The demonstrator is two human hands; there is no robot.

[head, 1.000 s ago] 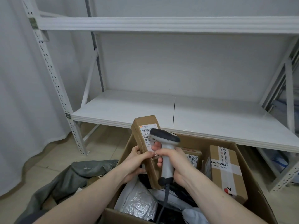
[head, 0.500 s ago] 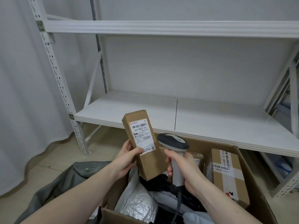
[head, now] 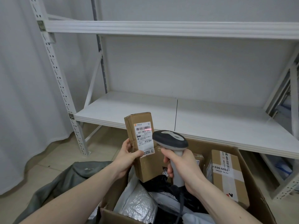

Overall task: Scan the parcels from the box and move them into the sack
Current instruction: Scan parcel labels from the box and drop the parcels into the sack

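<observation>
My left hand grips a tall brown cardboard parcel upright above the open cardboard box, its white label facing me. A red scan line lies across the label's barcode. My right hand grips the handle of a grey barcode scanner, whose head points at the label from just right of the parcel. The grey sack lies crumpled on the floor left of the box.
Inside the box are a taped brown carton at right, a silver bubble mailer, black and white poly bags and another small carton. A white metal shelf rack stands right behind the box. A white curtain hangs at left.
The parcel has been lifted and turned so its label faces me, and the scanner has drawn back to its right. A red scan line now shows on the barcode.
</observation>
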